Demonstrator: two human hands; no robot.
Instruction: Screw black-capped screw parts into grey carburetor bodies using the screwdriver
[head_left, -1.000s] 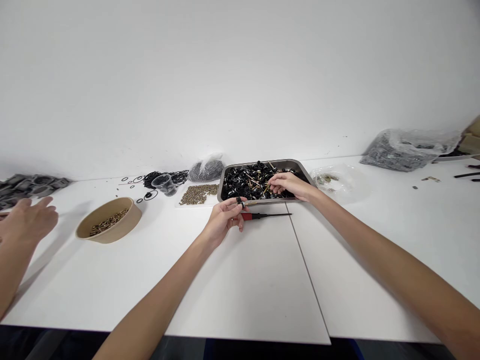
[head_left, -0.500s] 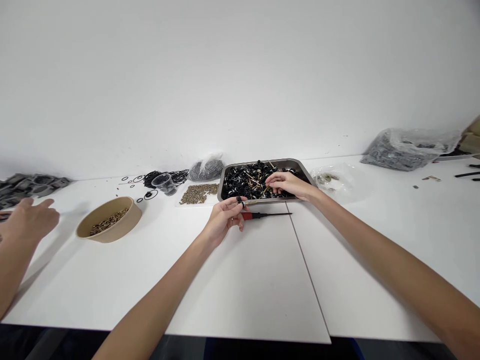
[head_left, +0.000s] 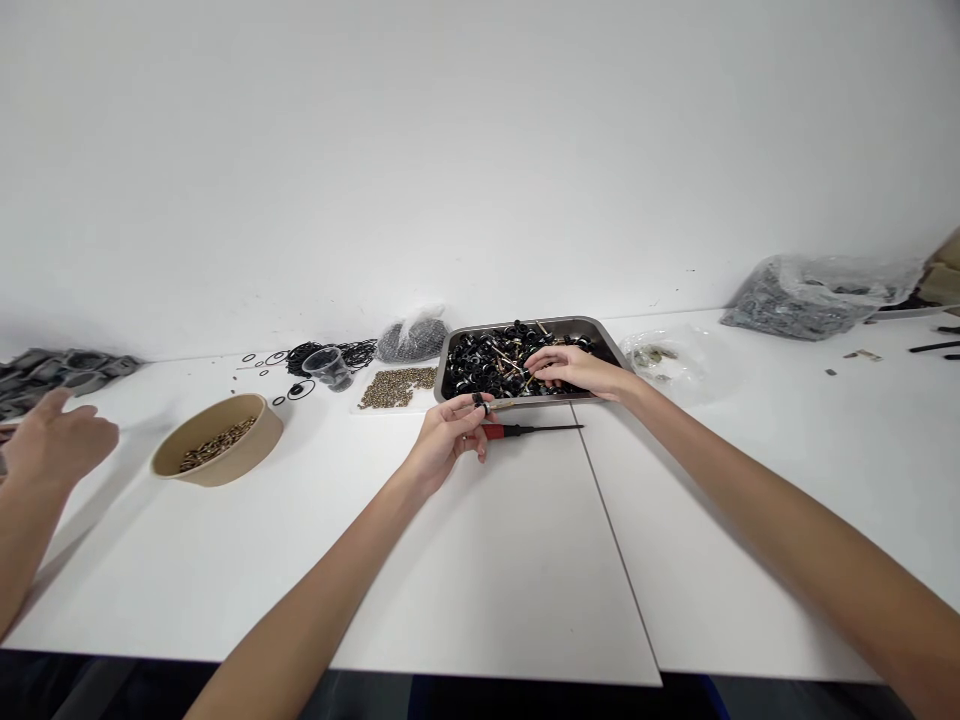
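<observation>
Between the thumb and fingers of my left hand [head_left: 444,438] is a small black part [head_left: 481,402] with a brass-coloured pin pointing right. A screwdriver [head_left: 513,431] with a red handle lies right below it, its handle end at my curled lower fingers. My right hand [head_left: 571,368] reaches over the metal tray [head_left: 611,345], fingertips pinched on a thin brass-coloured pin [head_left: 531,380]. Black parts and brass-coloured pins [head_left: 480,362] fill the tray.
Left of the tray are small brass pieces [head_left: 397,387], a plastic bag [head_left: 414,338], a clear cup [head_left: 328,370], black rings [head_left: 301,389] and a tan bowl [head_left: 262,440]. Another person's hand [head_left: 64,438] is at far left. Plastic bags [head_left: 814,300] lie to the right.
My right hand has shifted very slightly left over the tray. The other person's hand at far left has changed its finger pose. My left hand has stayed in place.
</observation>
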